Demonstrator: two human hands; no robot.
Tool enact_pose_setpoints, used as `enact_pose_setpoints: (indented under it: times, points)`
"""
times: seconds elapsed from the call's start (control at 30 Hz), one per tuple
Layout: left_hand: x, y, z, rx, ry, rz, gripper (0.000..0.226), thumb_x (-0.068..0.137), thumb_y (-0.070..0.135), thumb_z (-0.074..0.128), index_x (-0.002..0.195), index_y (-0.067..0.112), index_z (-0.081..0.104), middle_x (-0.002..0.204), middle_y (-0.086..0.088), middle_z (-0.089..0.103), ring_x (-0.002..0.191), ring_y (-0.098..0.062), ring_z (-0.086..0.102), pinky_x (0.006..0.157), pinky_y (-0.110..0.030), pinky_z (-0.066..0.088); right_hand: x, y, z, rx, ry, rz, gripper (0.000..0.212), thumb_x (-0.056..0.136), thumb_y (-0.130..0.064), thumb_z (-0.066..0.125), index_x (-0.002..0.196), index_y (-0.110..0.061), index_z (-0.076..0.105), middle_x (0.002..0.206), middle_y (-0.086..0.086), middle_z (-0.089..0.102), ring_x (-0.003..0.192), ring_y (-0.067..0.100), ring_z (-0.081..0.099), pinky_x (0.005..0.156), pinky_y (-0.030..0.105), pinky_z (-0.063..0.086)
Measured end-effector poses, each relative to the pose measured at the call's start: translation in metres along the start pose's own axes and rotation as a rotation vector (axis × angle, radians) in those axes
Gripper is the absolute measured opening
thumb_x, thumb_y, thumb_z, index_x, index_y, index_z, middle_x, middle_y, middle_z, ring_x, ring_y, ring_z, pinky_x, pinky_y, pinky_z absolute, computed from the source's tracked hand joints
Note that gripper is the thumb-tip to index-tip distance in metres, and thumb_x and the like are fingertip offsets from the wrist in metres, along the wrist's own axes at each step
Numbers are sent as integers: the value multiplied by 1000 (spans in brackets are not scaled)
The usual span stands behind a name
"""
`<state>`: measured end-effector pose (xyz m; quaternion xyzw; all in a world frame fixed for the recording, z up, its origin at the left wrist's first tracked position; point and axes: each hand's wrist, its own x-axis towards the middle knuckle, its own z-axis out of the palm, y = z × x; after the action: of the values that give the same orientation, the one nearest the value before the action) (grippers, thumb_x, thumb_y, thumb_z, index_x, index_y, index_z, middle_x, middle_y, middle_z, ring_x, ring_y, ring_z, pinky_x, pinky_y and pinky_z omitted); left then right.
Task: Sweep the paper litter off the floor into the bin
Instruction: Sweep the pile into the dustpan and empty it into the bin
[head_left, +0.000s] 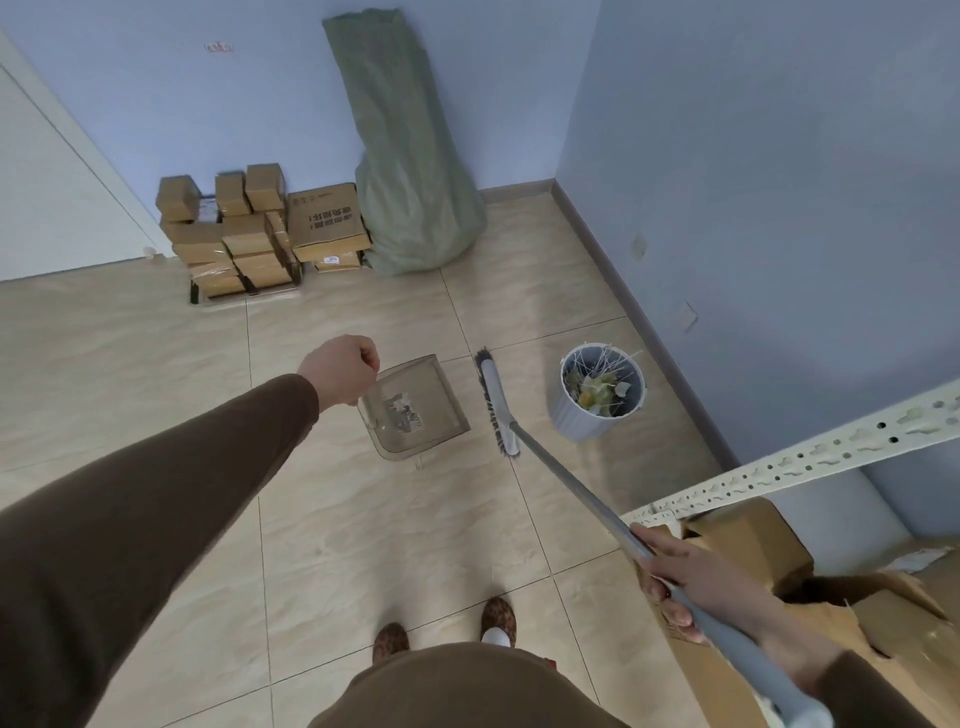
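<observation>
A translucent brown dustpan (434, 410) rests on the tiled floor mid-frame with a few paper scraps (401, 410) inside. My left hand (340, 370) is curled in a fist over its left edge, gripping what seems to be the dustpan's upright handle, mostly hidden by the fist. My right hand (685, 582) grips the grey pole of a broom whose head (496, 402) sits on the floor just right of the dustpan. A white ribbed bin (597, 421), holding paper and thin sticks, stands right of the broom head near the wall.
Stacked cardboard boxes (249, 234) and a tall green sack (410, 156) stand against the far wall. A perforated metal shelf rail (810, 457) and torn cardboard boxes (769, 545) crowd the right side. My slippered feet (447, 631) stand at the bottom.
</observation>
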<state>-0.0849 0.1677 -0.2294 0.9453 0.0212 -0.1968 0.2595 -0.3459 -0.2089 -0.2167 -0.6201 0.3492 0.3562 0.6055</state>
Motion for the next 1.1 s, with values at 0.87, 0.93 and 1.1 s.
enact_pose_setpoints:
  times: [0.87, 0.93, 1.1]
  points:
    - [83, -69, -4, 263, 65, -202, 36, 80, 11, 63, 109, 31, 53, 100, 5, 65, 80, -23, 69, 80, -37, 55, 197, -177, -14, -681, -219, 292, 43, 102, -15, 38, 143, -28, 40, 69, 4, 47, 42, 7, 41, 41, 16, 41]
    - [87, -74, -3, 311, 78, -203, 38, 82, 13, 65, 113, 30, 50, 98, 6, 61, 86, -25, 64, 78, -36, 52, 203, -187, -13, -699, -234, 301, 44, 102, -14, 38, 144, -29, 39, 68, 4, 46, 40, 7, 42, 38, 17, 41]
    - [105, -86, -18, 366, 116, -185, 23, 83, 15, 64, 98, 26, 51, 87, -3, 64, 77, -26, 59, 73, -39, 54, 217, -218, -9, -816, -226, 282, 43, 101, -15, 38, 140, -33, 42, 70, 4, 50, 42, 7, 45, 40, 18, 42]
